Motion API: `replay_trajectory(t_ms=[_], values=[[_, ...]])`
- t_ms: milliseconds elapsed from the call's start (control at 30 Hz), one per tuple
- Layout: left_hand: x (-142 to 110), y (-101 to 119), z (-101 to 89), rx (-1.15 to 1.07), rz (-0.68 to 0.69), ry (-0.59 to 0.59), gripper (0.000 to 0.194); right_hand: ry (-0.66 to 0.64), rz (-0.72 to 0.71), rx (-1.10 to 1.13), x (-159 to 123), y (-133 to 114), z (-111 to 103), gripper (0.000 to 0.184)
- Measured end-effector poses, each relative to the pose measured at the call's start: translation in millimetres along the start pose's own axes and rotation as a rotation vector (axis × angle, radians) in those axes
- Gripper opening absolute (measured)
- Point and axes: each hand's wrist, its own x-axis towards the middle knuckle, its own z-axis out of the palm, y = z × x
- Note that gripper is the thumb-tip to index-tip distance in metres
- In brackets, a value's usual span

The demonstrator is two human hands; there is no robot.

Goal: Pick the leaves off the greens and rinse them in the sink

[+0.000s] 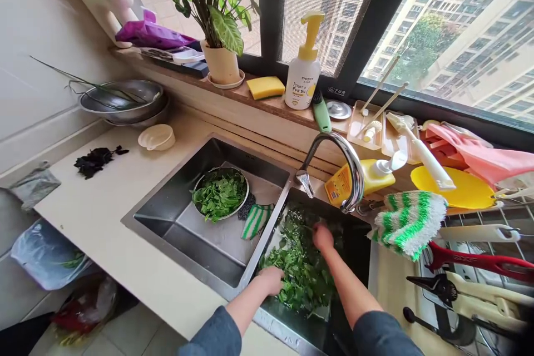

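Leafy greens (298, 267) float in water in the right basin (352, 228) of the sink. On the near left side of them, my left hand (271, 280) has its fingers curled in at the leaves, with the fingertips partly hidden. My right hand (323, 236) is closed at the far right edge of the greens, where a thin stem shows by its fingers. In the left basin (200, 256), a round metal bowl (221, 192) holds more picked leaves. Beside that bowl lie a green-and-white striped cloth (257, 221) and a dark scouring pad (246, 207).
A curved chrome faucet (354, 164) stands behind the divider. Soap bottle (302, 78), yellow sponge (266, 88) and potted plant (223, 64) line the sill. To the right are a striped towel (411, 222) and a utensil rack (442, 289). Metal bowls (125, 101) sit on the left counter.
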Motion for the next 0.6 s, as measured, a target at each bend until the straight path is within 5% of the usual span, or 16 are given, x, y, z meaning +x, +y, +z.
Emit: replay_trajectory(t_ms=[100, 167, 300, 400, 600], values=[[-6, 15, -7.3, 0.038, 0.016, 0.062, 0.013, -0.035, -0.002, 0.185, -28, 14, -14, 0.027], [-10, 31, -9.2, -0.031, 0.091, 0.072, 0.016, -0.120, -0.022, 0.522, -56, 18, -15, 0.032], [-18, 60, -1.3, -0.518, 0.127, -0.092, 0.034, -0.310, -0.035, 1.132, -111, 12, -3, 0.044], [-21, 65, 10.2, -0.870, 0.037, -0.078, 0.041, -0.372, -0.020, 1.122, -136, 5, 12, 0.043], [-31, 40, 27.0, -0.981, -0.104, 0.049, 0.039, -0.371, 0.009, 1.047, -157, 5, 48, 0.042]])
